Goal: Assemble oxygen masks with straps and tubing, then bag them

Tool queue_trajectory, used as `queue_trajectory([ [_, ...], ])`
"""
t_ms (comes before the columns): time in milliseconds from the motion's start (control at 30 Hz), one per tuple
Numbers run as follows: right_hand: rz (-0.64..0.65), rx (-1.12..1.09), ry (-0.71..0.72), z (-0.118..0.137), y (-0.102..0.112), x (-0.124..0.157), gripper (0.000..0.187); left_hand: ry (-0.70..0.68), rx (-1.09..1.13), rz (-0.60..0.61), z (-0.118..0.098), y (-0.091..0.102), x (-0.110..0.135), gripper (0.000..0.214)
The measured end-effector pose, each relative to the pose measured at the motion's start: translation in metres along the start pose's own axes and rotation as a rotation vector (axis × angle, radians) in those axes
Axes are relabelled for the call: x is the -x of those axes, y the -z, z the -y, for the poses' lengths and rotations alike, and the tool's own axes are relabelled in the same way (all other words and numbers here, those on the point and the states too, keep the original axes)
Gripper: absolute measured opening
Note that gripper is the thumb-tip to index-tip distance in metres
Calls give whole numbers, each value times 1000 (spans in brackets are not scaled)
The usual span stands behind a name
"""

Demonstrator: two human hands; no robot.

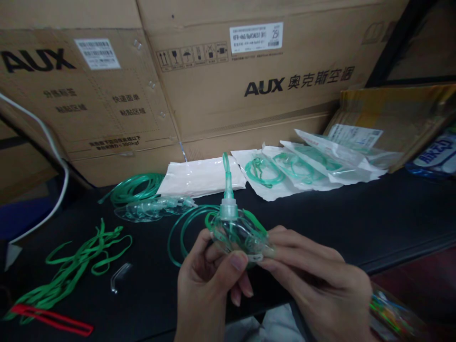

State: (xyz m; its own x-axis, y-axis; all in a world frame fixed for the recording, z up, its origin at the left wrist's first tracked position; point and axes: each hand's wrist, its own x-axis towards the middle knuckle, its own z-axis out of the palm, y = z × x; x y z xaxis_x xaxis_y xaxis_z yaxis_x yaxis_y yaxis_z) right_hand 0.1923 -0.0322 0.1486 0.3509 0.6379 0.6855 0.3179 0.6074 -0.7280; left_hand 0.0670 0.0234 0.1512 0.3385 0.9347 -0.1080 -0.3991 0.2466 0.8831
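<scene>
Between my two hands is a clear oxygen mask (245, 232), its pale connector (228, 209) pointing away from me. Green tubing (174, 237) runs from the mask and loops on the black table to its left. My left hand (210, 270) grips the mask's left side, thumb on the near edge. On the opposite side, my right hand (313, 275) pinches the mask rim near a small white tab (255, 258). A green elastic strap (254, 221) shows along the mask's far side. The right fingertips are partly hidden behind the mask.
Green straps (71, 270), a red strip (53, 320) and metal nose clips (119, 277) lie left. Behind are coiled tubing (137, 187), several masks (153, 209), white pouches (199, 178) and packaged masks (265, 173). Large cartons (213, 104) stand along the back.
</scene>
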Motion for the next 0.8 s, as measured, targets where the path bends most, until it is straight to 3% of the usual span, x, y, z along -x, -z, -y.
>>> queue_trajectory([
  [200, -67, -64, -175, 1, -6, -4, 34, -10, 41, 52, -2, 1, -5, 38],
  [433, -174, 85, -74, 2, -13, 4, 32, -24, -26, 17, 0, 2, -5, 32],
  [567, -150, 124, -14, 1, -12, 5, 31, -33, -71, -1, 1, 3, -6, 33],
  [800, -27, -11, -72, 0, -9, 1, 35, -26, -51, -8, 2, 3, -6, 36],
])
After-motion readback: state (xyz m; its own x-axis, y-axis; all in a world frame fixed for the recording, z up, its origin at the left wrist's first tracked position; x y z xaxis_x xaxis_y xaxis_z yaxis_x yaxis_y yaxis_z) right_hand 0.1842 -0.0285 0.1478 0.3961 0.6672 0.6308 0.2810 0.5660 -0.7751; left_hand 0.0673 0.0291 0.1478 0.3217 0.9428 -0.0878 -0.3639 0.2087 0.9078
